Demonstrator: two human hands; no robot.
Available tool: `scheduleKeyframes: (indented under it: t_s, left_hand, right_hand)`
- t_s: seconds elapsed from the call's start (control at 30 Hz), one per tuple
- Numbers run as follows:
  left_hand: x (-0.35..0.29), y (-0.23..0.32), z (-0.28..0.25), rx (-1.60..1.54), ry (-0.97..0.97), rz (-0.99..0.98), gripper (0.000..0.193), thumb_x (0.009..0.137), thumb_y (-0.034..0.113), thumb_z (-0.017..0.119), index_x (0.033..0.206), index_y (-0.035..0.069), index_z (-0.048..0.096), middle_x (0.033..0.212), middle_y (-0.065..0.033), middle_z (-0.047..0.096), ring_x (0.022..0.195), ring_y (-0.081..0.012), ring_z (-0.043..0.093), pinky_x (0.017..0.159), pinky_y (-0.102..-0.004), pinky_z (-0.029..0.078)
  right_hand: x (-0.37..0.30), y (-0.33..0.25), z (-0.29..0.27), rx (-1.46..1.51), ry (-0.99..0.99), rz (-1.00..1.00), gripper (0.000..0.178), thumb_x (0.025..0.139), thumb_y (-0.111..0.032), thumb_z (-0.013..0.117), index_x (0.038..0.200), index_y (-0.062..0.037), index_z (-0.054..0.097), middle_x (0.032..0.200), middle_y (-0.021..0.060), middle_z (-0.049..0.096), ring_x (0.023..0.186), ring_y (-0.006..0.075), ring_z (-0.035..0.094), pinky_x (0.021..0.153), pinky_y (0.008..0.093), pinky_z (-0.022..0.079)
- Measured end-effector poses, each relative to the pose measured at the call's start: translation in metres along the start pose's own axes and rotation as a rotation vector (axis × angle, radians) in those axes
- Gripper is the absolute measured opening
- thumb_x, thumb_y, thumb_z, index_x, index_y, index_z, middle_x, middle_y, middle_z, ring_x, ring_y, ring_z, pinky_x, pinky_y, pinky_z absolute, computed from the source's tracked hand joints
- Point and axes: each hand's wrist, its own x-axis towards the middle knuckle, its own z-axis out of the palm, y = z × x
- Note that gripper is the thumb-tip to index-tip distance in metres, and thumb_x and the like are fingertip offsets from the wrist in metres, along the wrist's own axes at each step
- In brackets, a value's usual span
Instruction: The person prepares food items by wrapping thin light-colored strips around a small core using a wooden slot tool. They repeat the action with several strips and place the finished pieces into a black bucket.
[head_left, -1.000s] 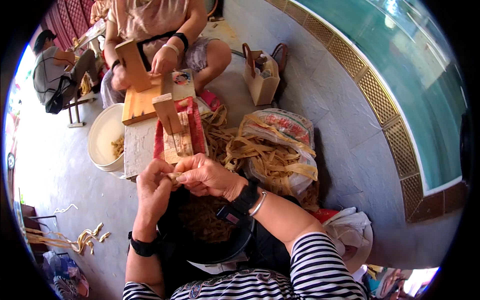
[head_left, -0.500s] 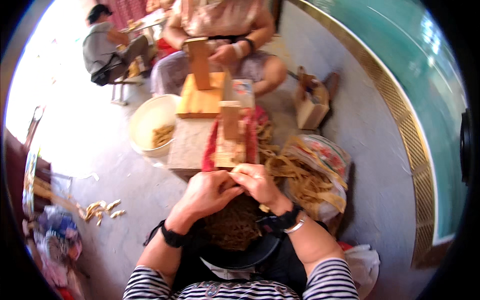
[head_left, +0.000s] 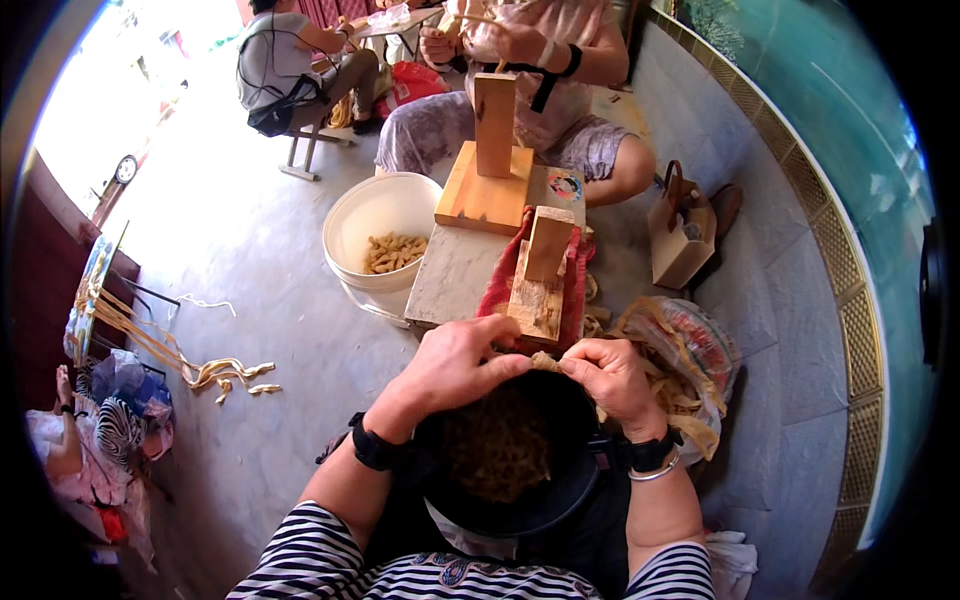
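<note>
My left hand (head_left: 455,365) and my right hand (head_left: 613,382) meet over a dark tub (head_left: 560,510) in my lap. Between them is a short, tan twisted strip (head_left: 545,361). The right thumb and finger pinch its right end, while the left thumb and fingers close on the left end. Brownish twisted pieces (head_left: 495,450) lie inside the tub, in shadow. Just beyond my hands, a wooden stand with an upright block (head_left: 549,245) rests on a red cloth (head_left: 497,290) at the near end of a low bench (head_left: 445,270).
A larger wooden stand (head_left: 495,125) occupies the bench's far end, before a seated co-worker (head_left: 555,100). Left of the bench, a white bucket (head_left: 345,235) holds tan pieces. A bag of strips (head_left: 685,350) is at right. Loose strips (head_left: 215,372) hang to the left floor.
My hands have drawn slightly apart, exposing the twisted strip between them. The view has shifted so the bench appears further right. The co-worker opposite has raised both hands with a strip.
</note>
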Motion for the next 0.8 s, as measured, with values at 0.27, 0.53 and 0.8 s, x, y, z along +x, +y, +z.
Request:
scheduleKeyframes:
  t_s: [0.27, 0.53, 0.8]
  left_hand:
    - [0.004, -0.008, 0.001, 0.025, -0.449, 0.006, 0.017, 0.084, 0.023, 0.062, 0.087, 0.006, 0.063, 0.071, -0.0144, 0.061, 0.07, -0.0324, 0.061, 0.066, -0.0397, 0.049]
    - [0.041, -0.031, 0.017, 0.321, 0.253, -0.059, 0.016, 0.082, 0.028, 0.064, 0.087, 0.013, 0.067, 0.072, -0.0118, 0.064, 0.07, -0.031, 0.064, 0.063, -0.0383, 0.05]
    - [0.056, -0.052, 0.025, 0.332, 0.365, -0.132, 0.019, 0.081, 0.031, 0.065, 0.091, 0.015, 0.068, 0.075, -0.0119, 0.066, 0.072, -0.0308, 0.065, 0.065, -0.0391, 0.051]
  right_hand:
    - [0.0, -0.012, 0.009, -0.226, -0.07, -0.103, 0.011, 0.081, -0.008, 0.065, 0.074, 0.0006, 0.064, 0.058, 0.0086, 0.055, 0.055, 0.006, 0.049, 0.052, 0.0265, 0.042]
    - [0.043, 0.018, 0.0, -0.564, 0.265, -0.248, 0.013, 0.083, -0.015, 0.061, 0.078, -0.0032, 0.06, 0.067, 0.0182, 0.059, 0.065, 0.0375, 0.059, 0.055, 0.0401, 0.045]
    - [0.067, 0.031, 0.015, -0.605, 0.501, -0.335, 0.012, 0.082, -0.015, 0.062, 0.076, -0.0044, 0.061, 0.071, 0.0168, 0.061, 0.067, 0.0374, 0.06, 0.057, 0.0421, 0.047]
